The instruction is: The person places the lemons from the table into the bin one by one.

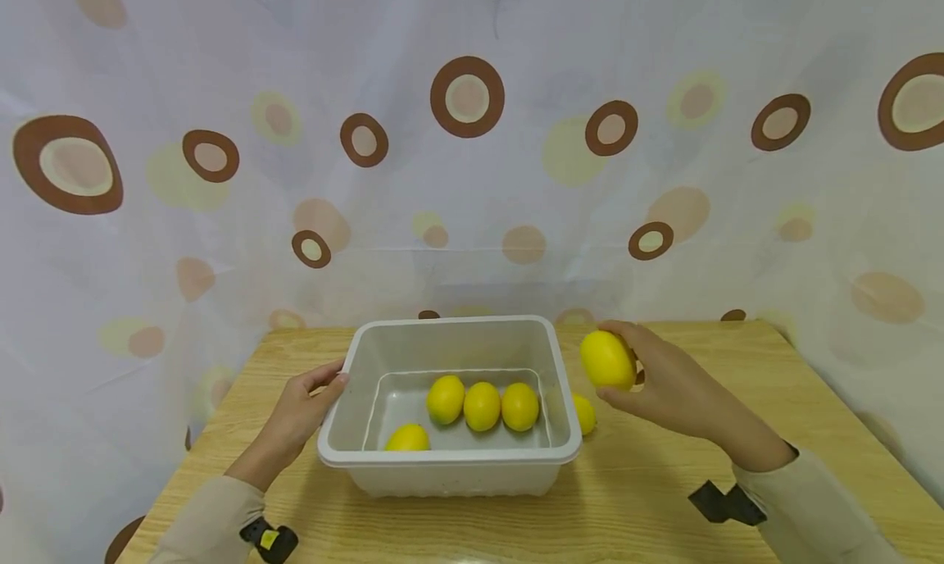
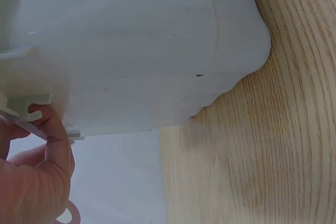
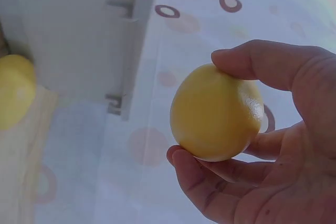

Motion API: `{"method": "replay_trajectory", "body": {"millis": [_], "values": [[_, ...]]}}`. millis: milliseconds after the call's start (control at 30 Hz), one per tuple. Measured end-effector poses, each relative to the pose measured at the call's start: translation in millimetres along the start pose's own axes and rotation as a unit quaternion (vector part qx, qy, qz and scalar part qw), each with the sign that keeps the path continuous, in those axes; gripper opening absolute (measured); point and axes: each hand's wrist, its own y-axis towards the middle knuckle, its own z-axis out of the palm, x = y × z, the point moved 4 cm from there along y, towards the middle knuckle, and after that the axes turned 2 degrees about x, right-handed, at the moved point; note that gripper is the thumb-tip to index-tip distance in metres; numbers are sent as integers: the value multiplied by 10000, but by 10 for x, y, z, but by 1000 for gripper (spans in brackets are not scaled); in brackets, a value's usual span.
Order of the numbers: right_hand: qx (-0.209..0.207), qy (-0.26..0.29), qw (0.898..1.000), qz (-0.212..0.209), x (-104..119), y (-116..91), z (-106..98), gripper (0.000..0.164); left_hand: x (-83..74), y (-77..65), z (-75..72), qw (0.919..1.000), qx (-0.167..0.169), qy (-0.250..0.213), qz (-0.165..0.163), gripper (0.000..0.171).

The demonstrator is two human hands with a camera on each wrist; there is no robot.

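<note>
A yellow lemon (image 1: pixel 608 359) is held up between the thumb and fingers of my right hand (image 1: pixel 667 388), just right of the bin. In the right wrist view the lemon (image 3: pixel 216 113) shows nearly whole in that grip. My left hand (image 1: pixel 295 412) grips the left rim of a light grey plastic bin (image 1: pixel 453 457); the left wrist view has its fingers curled under the rim. Inside the bin three lemons (image 1: pixel 483 407) sit in a row toward the right, and another lemon (image 1: pixel 408 438) lies by the front wall, partly hidden. One more lemon (image 1: pixel 585 415) rests on the table beyond the bin's right side, partly covered by it.
The bin stands on a wooden table (image 1: pixel 442 531) with light grain. Behind the table hangs a pale curtain (image 1: pixel 472 195) printed with brown and beige circles. Small wrist cameras (image 1: pixel 271 539) are strapped near both cuffs.
</note>
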Motion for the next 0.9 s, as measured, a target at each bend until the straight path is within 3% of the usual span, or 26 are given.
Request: {"method": "replay_trajectory", "body": {"millis": [500,900], "values": [[219,41,9977,-634,563,528,-60,68,2,-2,5,10000,-36,-13,-66,52],[612,-375,9909,-1135,909,966,170,62,-2,4,13,10000,4,-32,-53,52]]}}
